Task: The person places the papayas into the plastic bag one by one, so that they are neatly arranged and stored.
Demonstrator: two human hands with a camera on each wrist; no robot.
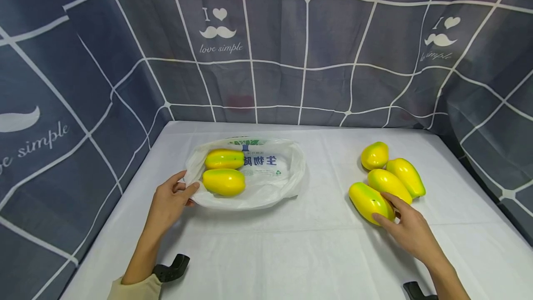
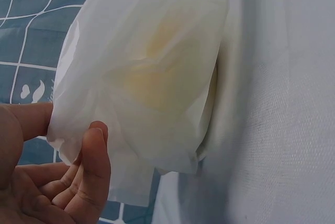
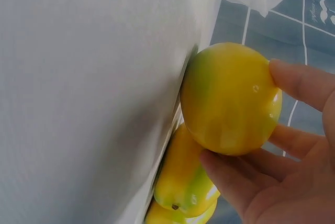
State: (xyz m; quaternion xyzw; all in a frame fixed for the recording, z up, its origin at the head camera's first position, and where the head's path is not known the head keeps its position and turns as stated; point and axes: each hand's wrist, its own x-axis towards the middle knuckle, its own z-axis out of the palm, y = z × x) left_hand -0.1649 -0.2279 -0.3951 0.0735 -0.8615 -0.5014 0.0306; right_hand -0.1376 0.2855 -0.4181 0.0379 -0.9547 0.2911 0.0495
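Observation:
A white plastic bag [image 1: 270, 189] with printing lies spread wide at its mouth on the left of the table. Two yellow-green mangoes, a back one [image 1: 225, 159] and a front one [image 1: 224, 182], rest inside it. My left hand [image 1: 171, 203] pinches the bag's left rim between thumb and fingers; the bag's side hangs from the pinch in the left wrist view. On the right, my right hand [image 1: 410, 228] grips the nearest mango [image 1: 368, 200] at its right end, thumb on the near side and fingers over the far side.
Three more mangoes lie just behind the gripped one: a small-looking one [image 1: 374, 155] at the back, one [image 1: 405, 177] at the right and one [image 1: 387, 182] between. A white cloth covers the table [image 1: 291, 258]. Dark checked curtains [image 1: 275, 36] stand around its back and sides.

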